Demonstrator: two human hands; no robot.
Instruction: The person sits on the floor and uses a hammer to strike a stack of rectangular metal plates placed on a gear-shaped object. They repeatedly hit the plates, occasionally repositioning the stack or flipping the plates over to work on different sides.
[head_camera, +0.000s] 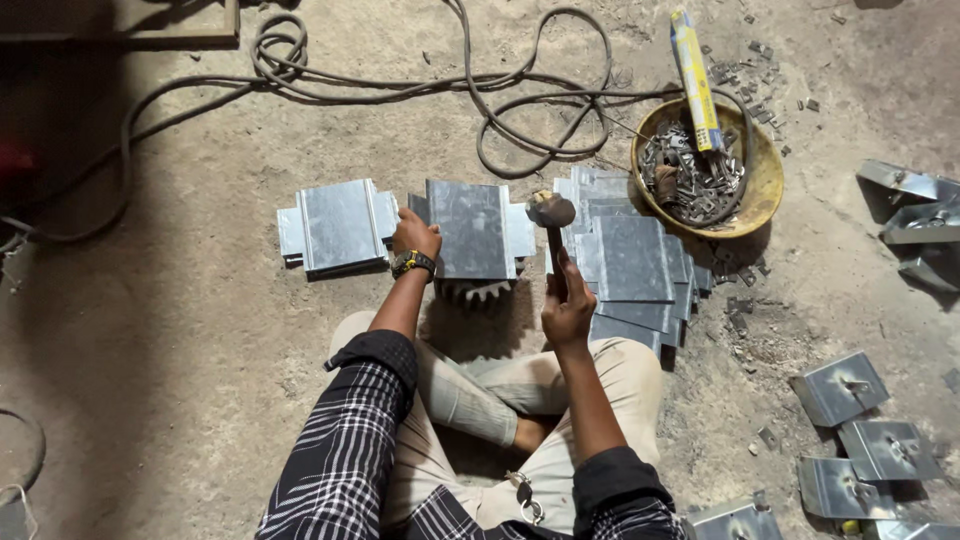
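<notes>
I sit cross-legged on a dirt floor. My left hand (416, 234), with a wristwatch on the wrist, presses on the left edge of a flat grey sheet-metal piece (470, 228) that lies on a toothed gear block (475, 292). In my right hand (566, 310) I grip the handle of a hammer (551, 211), whose head is raised just right of that piece. A second sheet-metal piece (338, 225) lies to the left.
A stack of several sheet-metal pieces (630, 260) lies to the right. Behind it is a yellow bowl (766, 175) of small metal parts with a yellow box in it. Folded metal brackets (840, 388) lie at right. Black cable (540, 100) loops across the floor.
</notes>
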